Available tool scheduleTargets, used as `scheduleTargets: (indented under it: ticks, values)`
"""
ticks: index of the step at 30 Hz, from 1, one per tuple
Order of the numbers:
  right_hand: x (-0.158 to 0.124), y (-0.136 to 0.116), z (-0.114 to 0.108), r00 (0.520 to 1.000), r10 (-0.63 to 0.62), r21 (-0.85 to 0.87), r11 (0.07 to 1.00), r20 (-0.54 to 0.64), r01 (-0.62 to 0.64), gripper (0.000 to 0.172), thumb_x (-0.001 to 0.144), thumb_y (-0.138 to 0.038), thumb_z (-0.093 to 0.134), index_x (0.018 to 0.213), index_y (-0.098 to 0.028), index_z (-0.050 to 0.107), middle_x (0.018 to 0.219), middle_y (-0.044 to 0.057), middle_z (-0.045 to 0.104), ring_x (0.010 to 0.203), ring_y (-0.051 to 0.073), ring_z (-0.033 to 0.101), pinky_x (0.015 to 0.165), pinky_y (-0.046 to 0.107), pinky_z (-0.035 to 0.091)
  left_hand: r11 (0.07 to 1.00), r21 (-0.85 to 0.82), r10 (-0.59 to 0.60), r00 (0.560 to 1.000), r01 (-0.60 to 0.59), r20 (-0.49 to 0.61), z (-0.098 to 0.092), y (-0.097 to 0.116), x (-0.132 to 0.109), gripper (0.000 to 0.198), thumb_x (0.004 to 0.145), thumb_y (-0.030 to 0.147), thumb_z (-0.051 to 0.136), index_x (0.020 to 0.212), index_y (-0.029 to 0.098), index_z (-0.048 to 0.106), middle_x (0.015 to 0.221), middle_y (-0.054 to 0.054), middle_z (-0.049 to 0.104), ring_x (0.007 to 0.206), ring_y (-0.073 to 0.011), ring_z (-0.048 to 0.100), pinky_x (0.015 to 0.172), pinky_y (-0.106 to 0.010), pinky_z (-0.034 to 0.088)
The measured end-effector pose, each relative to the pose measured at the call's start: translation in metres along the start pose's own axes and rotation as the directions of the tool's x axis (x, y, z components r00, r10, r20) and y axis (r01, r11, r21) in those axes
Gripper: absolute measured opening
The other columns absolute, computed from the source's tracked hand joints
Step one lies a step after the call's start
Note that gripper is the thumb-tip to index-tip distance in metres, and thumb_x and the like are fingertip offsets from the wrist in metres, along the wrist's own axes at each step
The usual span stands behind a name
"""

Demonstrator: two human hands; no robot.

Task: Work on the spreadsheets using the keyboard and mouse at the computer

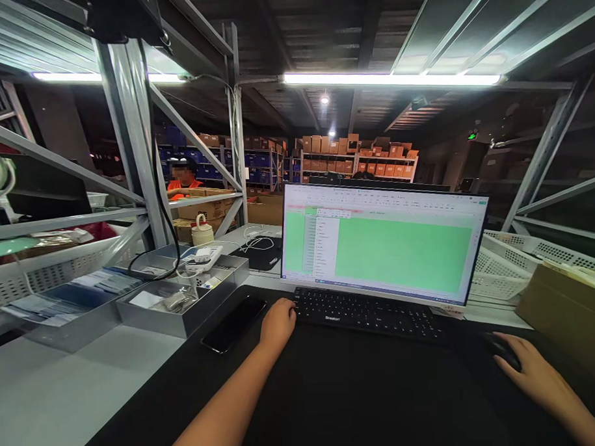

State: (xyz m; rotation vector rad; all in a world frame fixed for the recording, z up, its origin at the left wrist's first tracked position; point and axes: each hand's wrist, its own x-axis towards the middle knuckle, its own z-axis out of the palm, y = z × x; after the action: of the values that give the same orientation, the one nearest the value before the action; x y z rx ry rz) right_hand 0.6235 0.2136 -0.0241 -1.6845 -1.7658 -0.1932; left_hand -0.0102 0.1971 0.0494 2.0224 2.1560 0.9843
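Note:
My left hand [278, 322] rests on the black mat at the left end of a black keyboard [364, 315]. Its fingers bend loosely at the keys, with nothing visible in them and their tips partly hidden. At the right, my right hand [529, 368] is curved over a dark computer mouse [506, 353], gripping it. Behind the keyboard stands a monitor [400, 245] with a spreadsheet, largely green, and a pop-up menu open over it. A black smartphone [234, 324] lies flat on the mat, left of my left hand.
Grey trays [183, 311] with papers and small packets stand at the left, near a cream jug [201, 231]. A cardboard box [567, 311] and white baskets [504, 261] are at the right. Beyond the metal frame, a person in an orange vest [182, 186] is among boxes.

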Motion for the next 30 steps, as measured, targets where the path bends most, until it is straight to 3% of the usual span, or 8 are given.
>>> scheduleTargets:
  ticks: [21, 30]
  values:
    - [0.000, 0.012, 0.006, 1.000, 0.001, -0.025, 1.000, 0.001, -0.001, 0.058, 0.084, -0.059, 0.049, 0.125, -0.021, 0.066, 0.123, 0.014, 0.068, 0.118, 0.033, 0.066, 0.100, 0.048, 0.054, 1.000, -0.005, 0.006, 1.000, -0.006, 0.005, 0.002, -0.003, 0.001, 0.030, 0.090, 0.014, 0.046, 0.103, 0.020, 0.073, 0.117, -0.006, 0.073, 0.111, -0.0210, 0.066, 0.099, -0.032, 0.050]
    - [-0.001, 0.005, -0.001, 1.000, -0.016, -0.028, 0.999, 0.016, 0.017, 0.052, 0.081, -0.055, 0.052, 0.121, -0.026, 0.068, 0.120, 0.011, 0.069, 0.116, 0.033, 0.067, 0.098, 0.048, 0.055, 1.000, -0.016, 0.002, 1.000, -0.002, 0.004, 0.001, -0.002, 0.001, 0.029, 0.090, 0.015, 0.047, 0.102, 0.021, 0.073, 0.115, -0.006, 0.073, 0.109, -0.0207, 0.067, 0.097, -0.032, 0.051]
